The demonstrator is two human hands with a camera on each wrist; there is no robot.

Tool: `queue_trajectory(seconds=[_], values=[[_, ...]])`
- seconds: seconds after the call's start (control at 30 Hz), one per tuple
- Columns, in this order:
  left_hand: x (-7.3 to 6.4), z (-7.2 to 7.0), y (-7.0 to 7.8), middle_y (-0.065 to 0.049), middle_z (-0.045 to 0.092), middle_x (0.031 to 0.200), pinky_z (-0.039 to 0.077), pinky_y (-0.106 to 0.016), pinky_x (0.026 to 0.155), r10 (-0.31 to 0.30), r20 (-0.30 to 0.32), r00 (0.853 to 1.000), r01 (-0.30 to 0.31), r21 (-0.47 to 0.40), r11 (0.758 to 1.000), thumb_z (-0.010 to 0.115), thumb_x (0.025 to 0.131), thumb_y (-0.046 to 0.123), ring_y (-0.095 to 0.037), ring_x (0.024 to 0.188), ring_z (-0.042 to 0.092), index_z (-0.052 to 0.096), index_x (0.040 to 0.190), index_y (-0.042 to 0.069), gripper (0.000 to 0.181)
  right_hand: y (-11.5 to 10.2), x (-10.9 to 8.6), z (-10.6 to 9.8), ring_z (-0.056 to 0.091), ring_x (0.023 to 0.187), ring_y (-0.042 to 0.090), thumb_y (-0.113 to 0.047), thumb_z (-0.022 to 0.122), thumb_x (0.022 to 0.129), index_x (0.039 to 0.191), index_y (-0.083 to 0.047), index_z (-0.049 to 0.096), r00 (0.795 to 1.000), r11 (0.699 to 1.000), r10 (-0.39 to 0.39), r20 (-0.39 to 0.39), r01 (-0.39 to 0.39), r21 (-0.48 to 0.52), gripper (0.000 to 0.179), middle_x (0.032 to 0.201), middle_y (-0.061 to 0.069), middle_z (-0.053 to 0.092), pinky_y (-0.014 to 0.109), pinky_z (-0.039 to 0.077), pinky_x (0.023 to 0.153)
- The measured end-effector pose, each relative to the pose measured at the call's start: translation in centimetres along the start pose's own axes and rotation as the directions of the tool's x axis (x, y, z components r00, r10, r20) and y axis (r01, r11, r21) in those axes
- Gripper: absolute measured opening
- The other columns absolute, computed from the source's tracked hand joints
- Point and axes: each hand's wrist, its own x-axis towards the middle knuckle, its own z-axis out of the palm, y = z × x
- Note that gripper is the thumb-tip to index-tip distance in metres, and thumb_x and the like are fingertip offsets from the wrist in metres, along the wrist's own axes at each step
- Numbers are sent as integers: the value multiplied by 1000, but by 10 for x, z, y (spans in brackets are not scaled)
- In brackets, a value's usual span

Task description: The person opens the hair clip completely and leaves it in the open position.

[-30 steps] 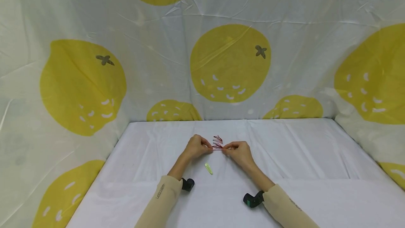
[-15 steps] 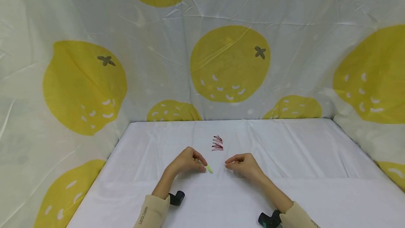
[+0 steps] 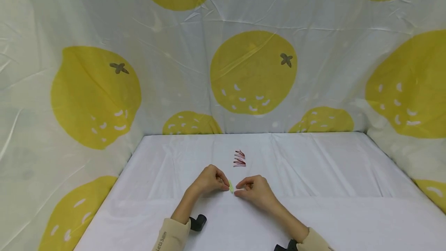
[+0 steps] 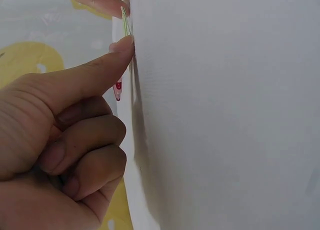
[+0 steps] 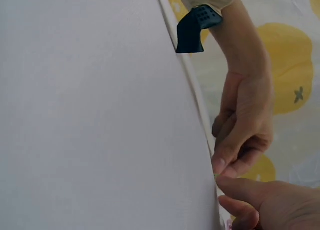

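Note:
A small yellow-green snap hair clip (image 3: 231, 187) stands out against the white cloth in the head view. My left hand (image 3: 210, 180) pinches its left side between thumb and index finger; in the left wrist view the clip (image 4: 125, 22) rises past the thumb tip, the other fingers curled into the palm. My right hand (image 3: 256, 190) is just right of the clip, thumb and index finger parted, fingertips close to it. Farther back lie several red and pink hair clips (image 3: 239, 163), slanted in two stacked groups.
White cloth (image 3: 313, 165) covers the table, with a fold line across it. Behind and at the sides hangs a curtain (image 3: 181, 69) printed with yellow fruit. Black wrist-camera mounts (image 3: 198, 223) stick out beside the beige sleeves (image 3: 173, 235).
Both hands have left the red and pink clips and come nearer the person. The left hand has taken hold of the yellow-green clip; the right hand has moved left toward it.

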Motion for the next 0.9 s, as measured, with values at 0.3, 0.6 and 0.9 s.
queue_trajectory(seconds=[0.3,0.6,0.9], values=[[-2,1,3,9,51,54,30,-18,51,-18,0,1000,18,-1,1000,87,79,2,-3,53,39,80,77,3,8,-8,3,12,30,47,1,-16,88,78,79,-11,79,997,998,-23,-76,19,-54,11,52,-8,39,18,25,47],[4,1,11,7,47,51,28,-19,49,41,-47,998,-39,45,998,85,80,1,-3,50,36,80,78,3,5,-17,10,11,44,53,1,-9,83,78,70,-11,75,988,991,-23,-155,3,-133,11,56,-9,54,19,35,50],[3,7,10,9,40,50,25,-19,48,61,-143,988,-47,100,994,83,77,-1,-3,49,33,80,78,0,4,-13,7,7,46,53,3,-11,83,80,72,-9,75,995,994,27,-94,-36,-98,12,57,-7,56,20,35,50]])
